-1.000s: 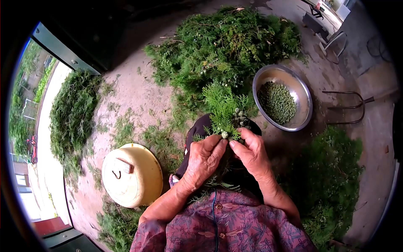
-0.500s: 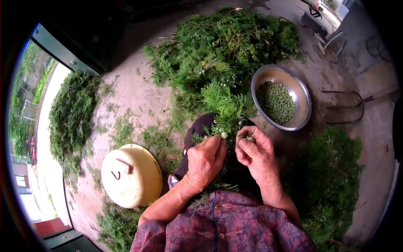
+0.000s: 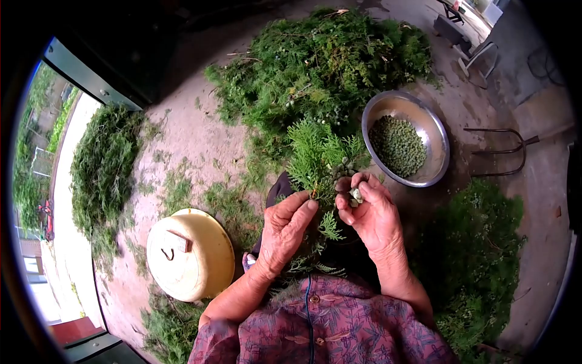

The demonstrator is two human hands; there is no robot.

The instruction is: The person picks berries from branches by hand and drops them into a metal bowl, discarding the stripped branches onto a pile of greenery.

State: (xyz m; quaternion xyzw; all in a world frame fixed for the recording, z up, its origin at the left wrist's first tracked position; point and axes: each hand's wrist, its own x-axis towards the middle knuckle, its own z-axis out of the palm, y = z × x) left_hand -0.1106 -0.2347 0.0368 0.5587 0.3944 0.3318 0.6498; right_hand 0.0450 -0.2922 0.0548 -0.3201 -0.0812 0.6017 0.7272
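Observation:
My left hand (image 3: 287, 227) pinches the stem of a feathery green conifer sprig (image 3: 310, 159), thumb and forefinger pressed together. The sprig points away from me, over my dark-clad lap. Close to its right side is my right hand (image 3: 377, 219), palm partly turned up and fingers curled round several pale green seed cones (image 3: 356, 196). More small cones show on the sprig just beyond those fingertips. Beyond my right hand stands a steel bowl (image 3: 442, 159) holding many loose green cones (image 3: 398, 147).
A large heap of conifer branches (image 3: 321, 67) lies ahead. More cut greenery rests at left (image 3: 106, 170) and right (image 3: 479, 261). An overturned cream basin (image 3: 203, 261) sits on the floor at left. A metal fork (image 3: 515, 151) lies right of the bowl.
My left hand has shifted slightly left and down along the sprig. My right hand has opened a little and turned upward, showing pale cones in its fingers.

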